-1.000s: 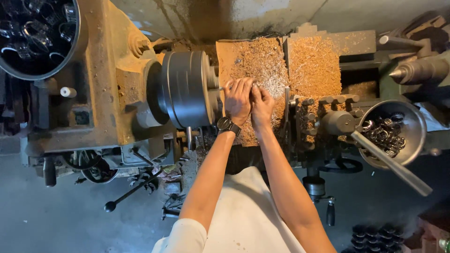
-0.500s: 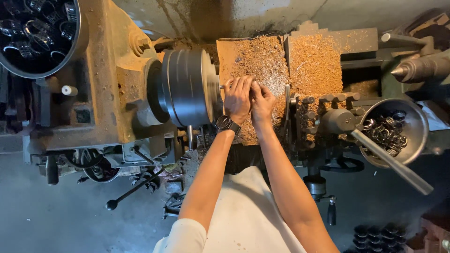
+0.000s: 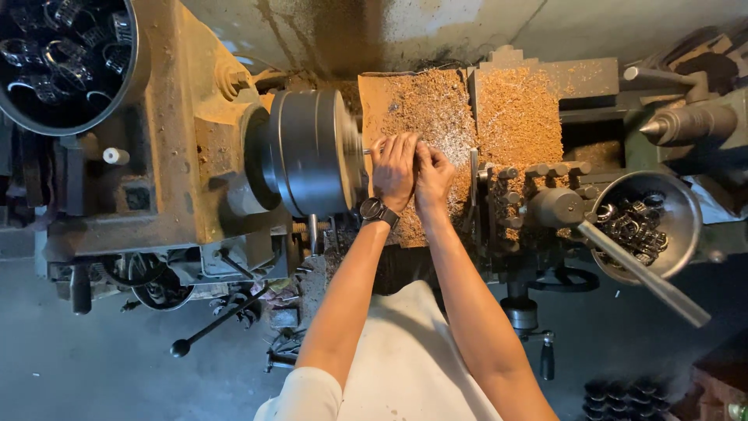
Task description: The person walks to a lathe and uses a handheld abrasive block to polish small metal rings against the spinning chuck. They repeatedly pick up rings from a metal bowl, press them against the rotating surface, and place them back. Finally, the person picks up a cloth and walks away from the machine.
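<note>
Both hands were at the face of the lathe chuck [image 3: 308,152], the round grey drum in the middle of the machine. The left hand [image 3: 395,170], with a dark watch at the wrist, lay just right of the chuck, its fingers curled toward a small part [image 3: 366,151] poking from the chuck's face. The right hand [image 3: 430,175] pressed against the left, fingers bent in beside it. Whether either hand actually clamped the part I could not tell; the fingers hid it.

The step in hand looked like seating or pulling a small piece at the chuck. The chuck's rim seemed slightly blurred, so any next move would call for fingers kept clear of the drum.

Right of the chuck, beyond the shavings-covered tray [image 3: 467,109], a metal bowl [image 3: 676,204] held dark rings. Another bowl of rings [image 3: 54,117] sat far left of the chuck.
</note>
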